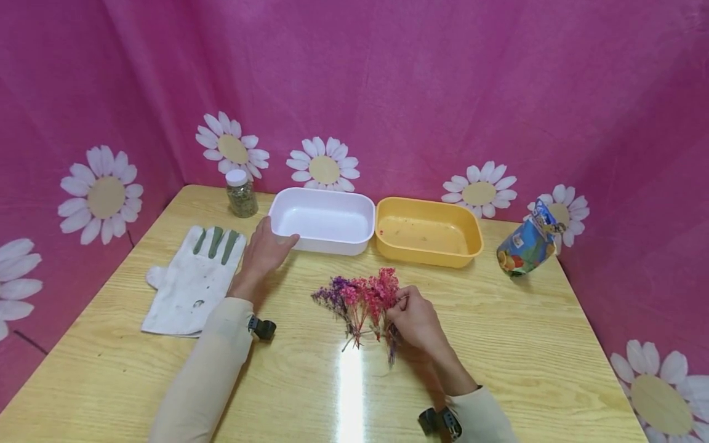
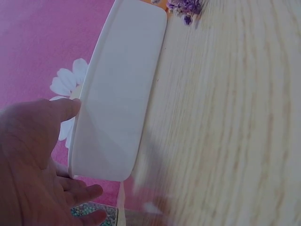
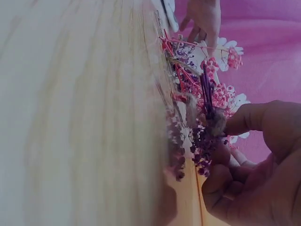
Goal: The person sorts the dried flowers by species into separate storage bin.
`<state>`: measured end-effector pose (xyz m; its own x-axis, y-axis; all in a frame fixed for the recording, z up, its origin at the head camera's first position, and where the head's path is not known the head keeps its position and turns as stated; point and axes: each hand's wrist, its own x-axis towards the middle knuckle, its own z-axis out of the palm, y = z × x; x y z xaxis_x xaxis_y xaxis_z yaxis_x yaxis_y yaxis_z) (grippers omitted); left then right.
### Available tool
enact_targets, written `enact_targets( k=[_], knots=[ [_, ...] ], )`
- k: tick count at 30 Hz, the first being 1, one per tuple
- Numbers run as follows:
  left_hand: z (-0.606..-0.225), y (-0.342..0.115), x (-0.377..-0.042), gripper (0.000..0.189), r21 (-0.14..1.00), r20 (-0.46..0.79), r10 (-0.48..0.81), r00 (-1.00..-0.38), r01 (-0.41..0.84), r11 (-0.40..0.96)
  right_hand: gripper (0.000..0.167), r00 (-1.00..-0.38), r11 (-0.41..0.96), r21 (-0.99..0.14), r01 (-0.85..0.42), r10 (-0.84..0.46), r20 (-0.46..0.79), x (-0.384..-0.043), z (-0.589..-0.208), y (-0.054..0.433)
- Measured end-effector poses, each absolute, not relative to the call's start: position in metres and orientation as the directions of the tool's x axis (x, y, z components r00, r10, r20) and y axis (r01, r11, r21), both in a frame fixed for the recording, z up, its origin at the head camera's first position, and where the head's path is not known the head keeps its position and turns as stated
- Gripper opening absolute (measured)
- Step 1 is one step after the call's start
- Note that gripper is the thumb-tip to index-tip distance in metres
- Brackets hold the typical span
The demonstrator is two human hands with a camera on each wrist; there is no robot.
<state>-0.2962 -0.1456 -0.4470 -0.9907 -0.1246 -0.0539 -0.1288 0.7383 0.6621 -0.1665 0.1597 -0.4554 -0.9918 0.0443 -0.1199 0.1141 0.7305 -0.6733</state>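
1. Head view: dried pink flowers (image 1: 381, 289) lie on the wood-grain table (image 1: 498, 363), heads on the far side and stems toward the near edge; their long axis runs roughly near to far. Dried purple flowers (image 1: 332, 298) adjoin them on the left.
2. Right hand (image 1: 416, 317): just right of the pink flowers and the nearer of the two hands to them. Thumb and forefinger appear to pinch a purple sprig (image 3: 203, 150); its exact point of hold is partly hidden.
3. Left hand (image 1: 266, 249): spread about the near left corner of the white plastic tub (image 1: 324, 245), thumb touching the rim. The flowers lie to its right and nearer.
4. Yellow plastic tub (image 1: 423, 255): right of the white one, beyond the flowers and the right hand.
5. Periphery: a white-lidded jar (image 1: 242, 200) stands far left; a white work glove (image 1: 191, 286) with green stripes lies left of the left hand; a blue printed pouch (image 1: 525, 247) stands tilted at far right.
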Motion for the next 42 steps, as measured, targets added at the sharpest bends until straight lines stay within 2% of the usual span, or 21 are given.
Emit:
enact_targets(
  k=[4, 13, 21, 24, 30, 32, 39, 42],
  knots=[
    [-0.447, -0.146, -0.296, 0.093, 0.659, -0.050, -0.124, -0.991, -0.126, 0.741, 0.040, -0.989, 0.691, -0.710, 0.138, 0.064, -0.130, -0.167, -0.455, 0.162],
    [-0.446, -0.145, -0.294, 0.093, 0.662, -0.061, -0.134, -0.989, -0.141, 0.736, 0.016, -0.977, 0.657, -0.723, 0.212, 0.119, -0.178, -0.169, -0.453, 0.167],
    [-0.448, -0.144, -0.295, 0.093, 0.652, -0.069, -0.130, -0.989, -0.143, 0.744, 0.015, -0.973, 0.667, -0.711, 0.223, 0.105, -0.206, -0.170, -0.456, 0.170],
    [-0.448, -0.145, -0.295, 0.093, 0.656, -0.073, -0.130, -0.989, -0.146, 0.741, 0.017, -0.975, 0.628, -0.748, 0.212, 0.086, -0.204, -0.171, -0.458, 0.171],
    [-0.446, -0.145, -0.294, 0.092, 0.660, -0.076, -0.128, -0.989, -0.146, 0.737, 0.035, -0.976, 0.536, -0.820, 0.201, 0.041, -0.212, -0.173, -0.459, 0.173],
    [-0.446, -0.145, -0.294, 0.092, 0.659, -0.076, -0.127, -0.989, -0.145, 0.738, 0.035, -0.972, 0.502, -0.837, 0.216, 0.034, -0.231, -0.174, -0.459, 0.173],
    [-0.446, -0.145, -0.295, 0.092, 0.661, -0.076, -0.134, -0.988, -0.151, 0.735, 0.015, -0.967, 0.409, -0.878, 0.248, 0.052, -0.249, -0.175, -0.457, 0.174],
    [-0.447, -0.145, -0.295, 0.092, 0.661, -0.078, -0.136, -0.988, -0.153, 0.735, 0.012, -0.966, 0.394, -0.884, 0.252, 0.049, -0.253, -0.175, -0.456, 0.177]
  ],
)
